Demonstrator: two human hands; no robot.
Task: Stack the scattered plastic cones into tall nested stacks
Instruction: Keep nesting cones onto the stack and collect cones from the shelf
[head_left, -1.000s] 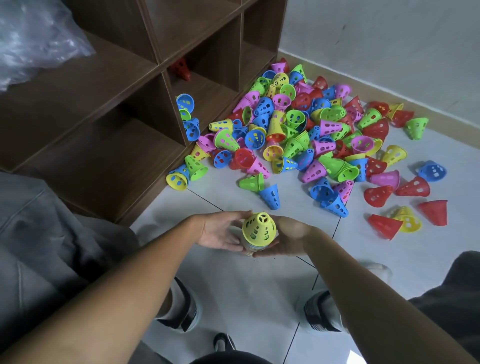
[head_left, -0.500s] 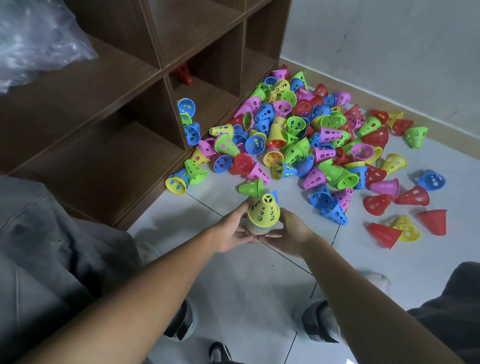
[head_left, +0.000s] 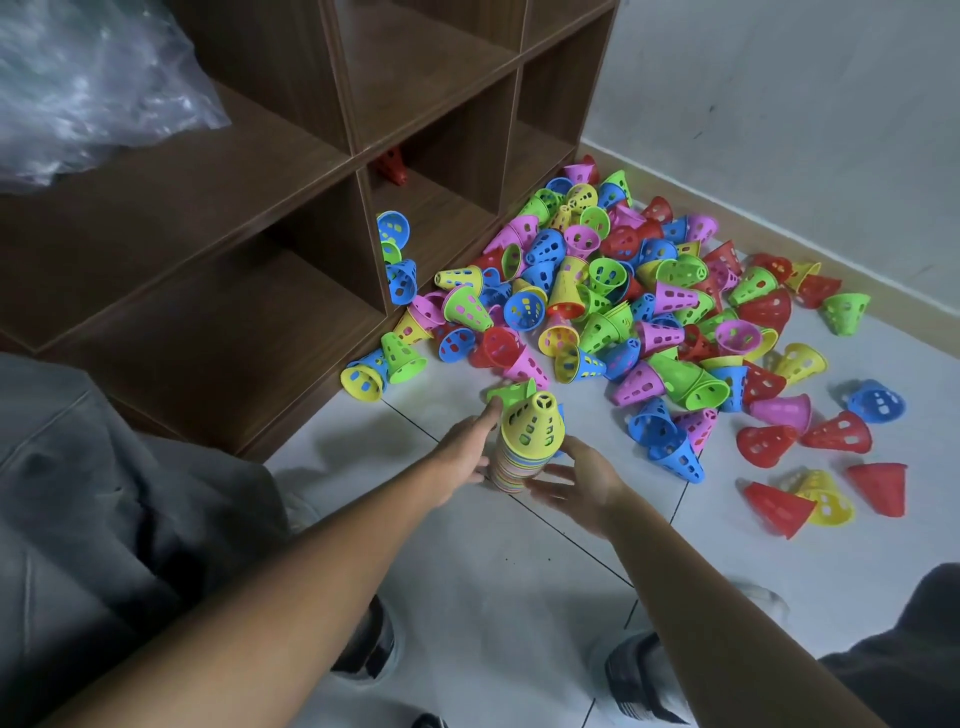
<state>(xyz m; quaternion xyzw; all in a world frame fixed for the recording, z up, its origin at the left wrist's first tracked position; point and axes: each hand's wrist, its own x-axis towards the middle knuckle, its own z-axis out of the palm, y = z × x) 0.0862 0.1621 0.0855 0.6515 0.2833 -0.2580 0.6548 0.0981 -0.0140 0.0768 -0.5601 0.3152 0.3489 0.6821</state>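
Now: nested stack (head_left: 522, 457), yellow cone on top, upright on floor tile near shelf unit (head_left: 291, 218) front edge | left hand (head_left: 462, 447) and right hand (head_left: 582, 480) flank it, fingers spread loose, probably steadying | loose cones (head_left: 623, 312) heaped beyond, towards wall corner.

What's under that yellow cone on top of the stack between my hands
Under the yellow cone sits a nested stack showing only thin multicoloured rims. The cones' bodies are covered, so their number cannot be told. Left hand and right hand flank it.
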